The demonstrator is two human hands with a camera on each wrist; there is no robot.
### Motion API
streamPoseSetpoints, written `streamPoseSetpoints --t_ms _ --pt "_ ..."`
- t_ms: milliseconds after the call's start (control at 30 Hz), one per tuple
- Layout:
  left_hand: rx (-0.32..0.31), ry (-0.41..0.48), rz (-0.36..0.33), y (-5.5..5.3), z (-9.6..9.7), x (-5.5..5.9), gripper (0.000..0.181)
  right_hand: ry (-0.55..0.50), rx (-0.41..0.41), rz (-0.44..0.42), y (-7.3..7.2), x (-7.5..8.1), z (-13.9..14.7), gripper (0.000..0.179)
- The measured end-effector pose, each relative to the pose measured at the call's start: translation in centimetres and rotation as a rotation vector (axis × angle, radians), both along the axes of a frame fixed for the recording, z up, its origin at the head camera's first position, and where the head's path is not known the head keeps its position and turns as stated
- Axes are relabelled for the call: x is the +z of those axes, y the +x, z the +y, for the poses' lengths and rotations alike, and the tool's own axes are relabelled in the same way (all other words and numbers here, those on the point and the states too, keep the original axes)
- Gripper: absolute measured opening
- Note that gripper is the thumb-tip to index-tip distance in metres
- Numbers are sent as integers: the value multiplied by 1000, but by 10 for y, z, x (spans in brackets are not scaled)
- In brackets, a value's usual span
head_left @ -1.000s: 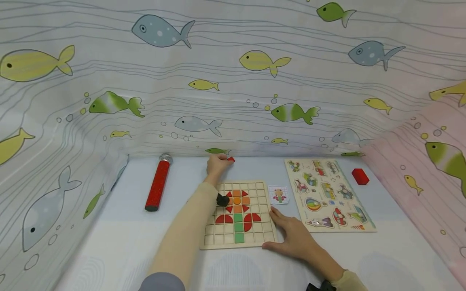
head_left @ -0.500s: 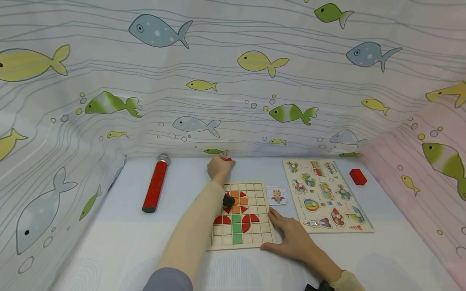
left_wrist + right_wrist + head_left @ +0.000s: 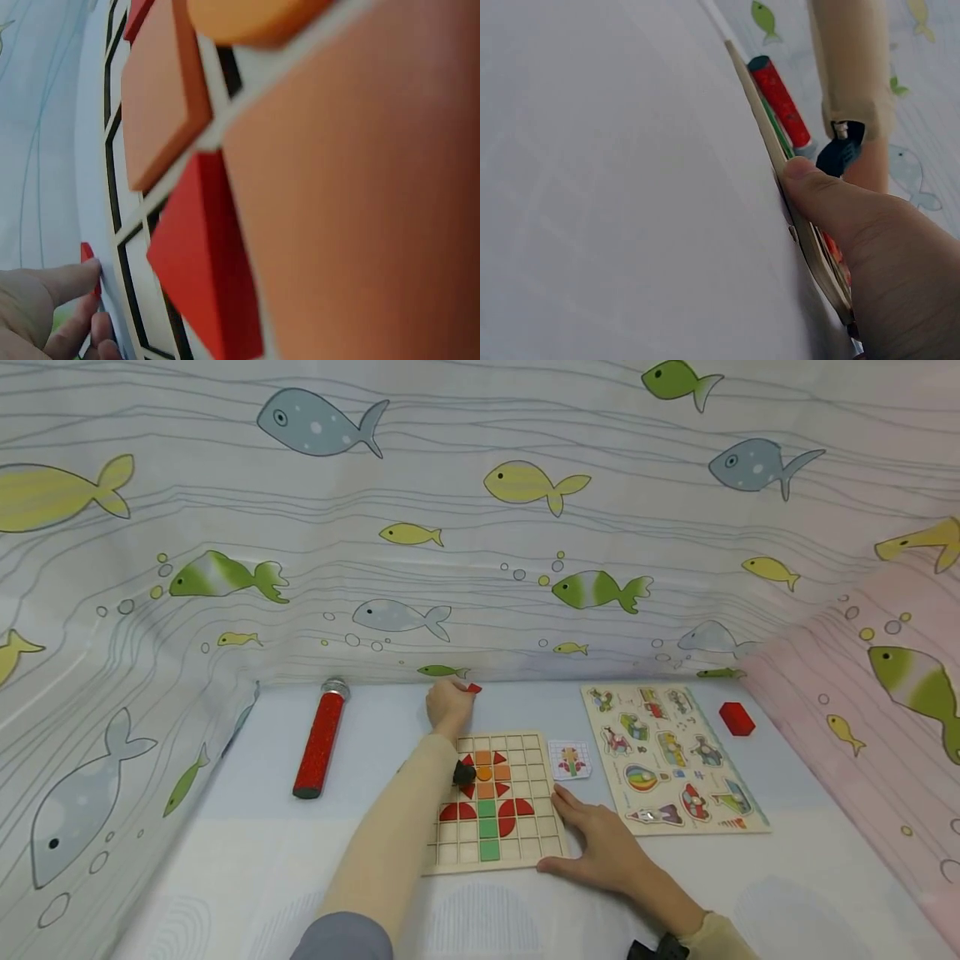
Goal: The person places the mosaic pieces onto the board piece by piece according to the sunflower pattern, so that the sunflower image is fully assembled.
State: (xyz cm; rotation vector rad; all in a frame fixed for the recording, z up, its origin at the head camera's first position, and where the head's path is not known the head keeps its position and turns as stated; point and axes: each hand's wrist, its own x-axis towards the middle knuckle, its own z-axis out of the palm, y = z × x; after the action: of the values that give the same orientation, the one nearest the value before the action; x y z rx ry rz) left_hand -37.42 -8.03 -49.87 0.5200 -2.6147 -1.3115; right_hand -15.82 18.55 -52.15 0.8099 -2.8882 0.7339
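Observation:
My left hand (image 3: pixel 448 703) reaches past the far side of a wooden grid board (image 3: pixel 537 837), pinching a small flat red piece (image 3: pixel 474 688) between thumb and fingers. The left wrist view shows the red piece (image 3: pixel 91 268) at the fingertips, its outline partly hidden. On the board lie orange squares (image 3: pixel 502 772), an orange disc, red triangles (image 3: pixel 502 758), red quarter-circles (image 3: pixel 524 807) and a column of green squares (image 3: pixel 488 830). The left forearm covers the board's left part. My right hand (image 3: pixel 600 847) rests at the lower right corner, thumb (image 3: pixel 810 176) against the edge.
A pattern card (image 3: pixel 570 761) lies right of the grid board. Beyond it are a picture puzzle board (image 3: pixel 655 756) and a red block (image 3: pixel 737 718). A red microphone (image 3: pixel 322 739) lies at left. A fish-print cloth wall (image 3: pixel 480 560) stands close behind.
My left hand shifts slightly with the red piece, which was more hidden half a second ago. The left forearm has swung a little to the right over the board. The right hand stays put.

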Motion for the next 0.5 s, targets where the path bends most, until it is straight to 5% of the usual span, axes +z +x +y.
streamPoseSetpoints --t_ms 200,500 --pt "-95 -39 6 2 -4 4 27 -6 -6 -8 -1 0 1 108" --pt "-151 -68 -5 -2 -5 2 33 -1 -6 -8 -1 0 0 108"
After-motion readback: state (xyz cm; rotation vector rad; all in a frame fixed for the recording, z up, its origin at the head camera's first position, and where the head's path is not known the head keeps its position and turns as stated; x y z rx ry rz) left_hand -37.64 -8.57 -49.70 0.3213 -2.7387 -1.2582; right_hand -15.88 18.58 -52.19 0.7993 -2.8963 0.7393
